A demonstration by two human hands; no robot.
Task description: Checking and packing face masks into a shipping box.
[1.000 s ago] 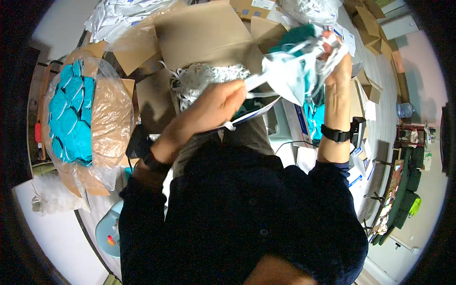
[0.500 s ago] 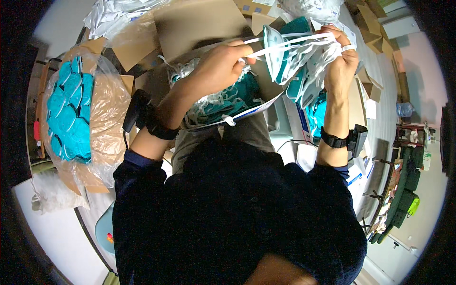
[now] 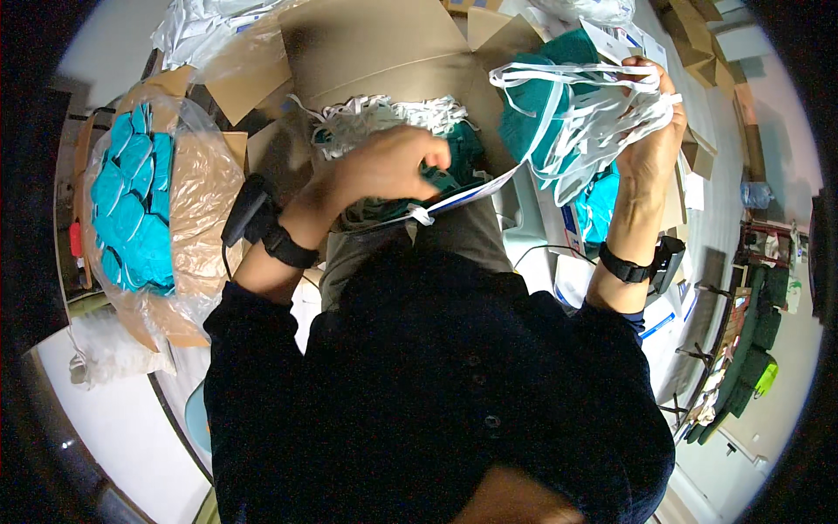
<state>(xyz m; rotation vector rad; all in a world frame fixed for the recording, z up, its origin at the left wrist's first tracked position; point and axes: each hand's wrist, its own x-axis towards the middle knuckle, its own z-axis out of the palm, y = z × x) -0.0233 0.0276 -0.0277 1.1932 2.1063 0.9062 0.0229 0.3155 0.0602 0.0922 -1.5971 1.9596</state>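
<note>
- Several teal respirator masks (image 3: 528,118) hang by white straps (image 3: 598,109) clamped in the right hand (image 3: 650,135), right of the open carton (image 3: 371,44).
- Left hand (image 3: 384,166): fingers curled over the carton; grip cannot be told.
- Keep straps bunched; loose ones could tangle.

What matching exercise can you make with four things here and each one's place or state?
1. Right hand
2. Left hand
3. Crinkled clear plastic
4. Black wristbands

A. At picture left, beside teal pieces
B. One on each wrist
C. Holding white straps of teal masks
D. Curled, at the open carton

Pairs: 1-C, 2-D, 3-A, 4-B
</note>
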